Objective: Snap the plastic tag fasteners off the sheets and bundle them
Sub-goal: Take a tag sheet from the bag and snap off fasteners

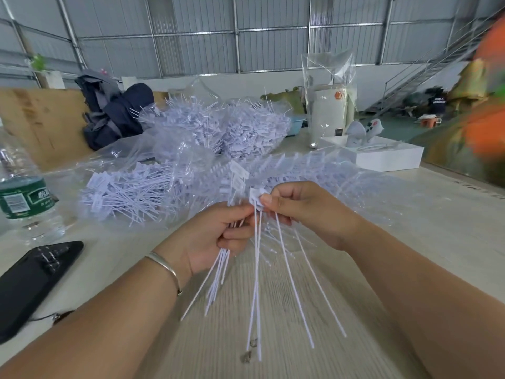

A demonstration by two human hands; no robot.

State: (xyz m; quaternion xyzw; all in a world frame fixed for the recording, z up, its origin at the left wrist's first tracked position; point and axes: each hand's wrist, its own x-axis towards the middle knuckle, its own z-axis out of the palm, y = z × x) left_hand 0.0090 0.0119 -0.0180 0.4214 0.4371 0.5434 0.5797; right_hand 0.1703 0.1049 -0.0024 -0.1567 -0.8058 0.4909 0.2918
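Figure: a person is working at a pale wooden table [287, 296], seen from a head-worn camera. The left hand [216, 236] is curling its fingers round a small bundle of loose white fasteners [218, 272], whose thin tails are fanning out below the palm. The right hand [297, 212] is pinching the flat tag heads [255, 196] of a few more fasteners between thumb and fingertips, close beside the left hand; their long tails [289, 274] are hanging toward the table edge.

Handling, as judged: the fasteners are appearing very light, thin and springy, bending rather than breaking along the tail. The stiff flat head is looking like the surest place to grip; the smooth tails are likely slipping and splaying if held low.

Beyond the hands, clear plastic bags [341, 187] are holding the sheets of joined fasteners [273, 165], and a heap of loose ones [131, 192] is lying to the left.

Room: bare tabletop is lying open in front of the person. A water bottle [24, 192] and a dark phone [32, 280] are crowding the left side, and a white box [388, 157] is standing far right.
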